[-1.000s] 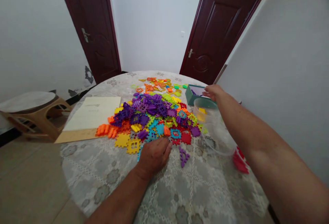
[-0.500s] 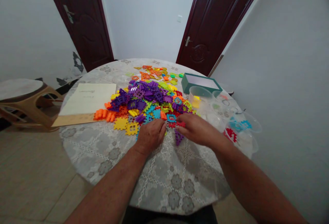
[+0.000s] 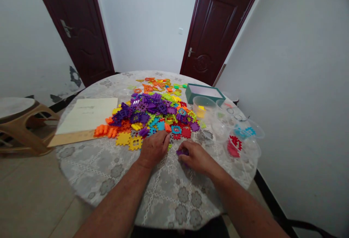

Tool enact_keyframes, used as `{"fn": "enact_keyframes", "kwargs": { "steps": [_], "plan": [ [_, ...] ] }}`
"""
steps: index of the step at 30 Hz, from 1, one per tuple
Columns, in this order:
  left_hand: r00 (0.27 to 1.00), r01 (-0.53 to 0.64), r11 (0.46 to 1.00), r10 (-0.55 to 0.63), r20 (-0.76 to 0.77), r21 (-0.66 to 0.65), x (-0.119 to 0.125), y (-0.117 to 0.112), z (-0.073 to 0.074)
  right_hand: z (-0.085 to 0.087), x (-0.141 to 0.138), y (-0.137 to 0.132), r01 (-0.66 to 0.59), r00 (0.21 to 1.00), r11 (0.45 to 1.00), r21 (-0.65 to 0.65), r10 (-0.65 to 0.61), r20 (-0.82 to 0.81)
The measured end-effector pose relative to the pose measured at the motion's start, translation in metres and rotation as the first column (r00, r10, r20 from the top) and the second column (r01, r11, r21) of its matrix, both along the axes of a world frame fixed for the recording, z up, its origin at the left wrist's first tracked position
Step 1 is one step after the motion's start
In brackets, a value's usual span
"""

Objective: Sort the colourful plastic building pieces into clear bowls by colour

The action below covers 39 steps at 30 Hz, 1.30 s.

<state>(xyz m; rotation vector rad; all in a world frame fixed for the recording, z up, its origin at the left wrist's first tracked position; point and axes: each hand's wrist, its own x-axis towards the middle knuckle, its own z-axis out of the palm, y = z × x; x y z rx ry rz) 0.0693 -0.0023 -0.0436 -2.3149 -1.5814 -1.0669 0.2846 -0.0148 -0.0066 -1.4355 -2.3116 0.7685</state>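
Note:
At the front edge of a heap of plastic interlocking building pieces (image 3: 147, 107) rests my left hand (image 3: 155, 146), closed, its fingers curled; whatever they may hold is hidden. Close by it lie an orange piece (image 3: 167, 127), a yellow window piece (image 3: 135, 143) and a blue window piece (image 3: 176, 129). My right hand (image 3: 196, 156) is closed on a purple triangular building piece (image 3: 182, 153), low over the tablecloth and apart from the heap. Just beyond that hand a red square piece (image 3: 186, 133) lies at the heap's edge.
Clear plastic tubs (image 3: 205, 105) stand on the right, some holding blue, red or yellow pieces. A green box (image 3: 205, 93) is behind them. An open notebook (image 3: 87, 116) lies left on the round table (image 3: 120, 179). A stool (image 3: 24, 121) stands left.
My right hand has left the red piece, come nearer to me and taken hold of the purple triangular piece. My left hand stays by the heap. The view has shifted slightly.

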Motion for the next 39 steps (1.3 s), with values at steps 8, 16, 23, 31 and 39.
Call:
{"fn": "enact_keyframes", "kwargs": {
  "steps": [8, 16, 23, 31, 39],
  "plan": [
    [0.998, 0.048, 0.998, -0.047, 0.030, -0.034, 0.001, 0.001, -0.001, 0.048, 0.018, 0.012, -0.049, 0.967, 0.997, -0.063, 0.031, -0.252],
    [0.999, 0.043, 0.997, -0.041, 0.035, -0.057, 0.001, 0.001, -0.003, 0.098, 0.032, 0.111, 0.024, 0.983, 0.953, 0.301, -0.077, 0.165],
    [0.999, 0.043, 0.998, -0.041, 0.035, -0.053, 0.000, 0.001, -0.004, 0.079, -0.004, 0.168, -0.115, 0.815, 0.981, 0.154, 0.004, 0.580],
    [0.999, 0.039, 0.998, -0.038, 0.021, -0.053, 0.000, 0.002, -0.005, 0.049, -0.012, 0.184, -0.161, 0.695, 0.979, 0.125, 0.023, 0.719],
    [0.997, 0.041, 0.998, -0.037, 0.069, -0.056, 0.001, 0.001, -0.004, 0.062, -0.013, 0.182, -0.170, 0.692, 0.983, 0.074, 0.066, 0.719]
  ]
}}
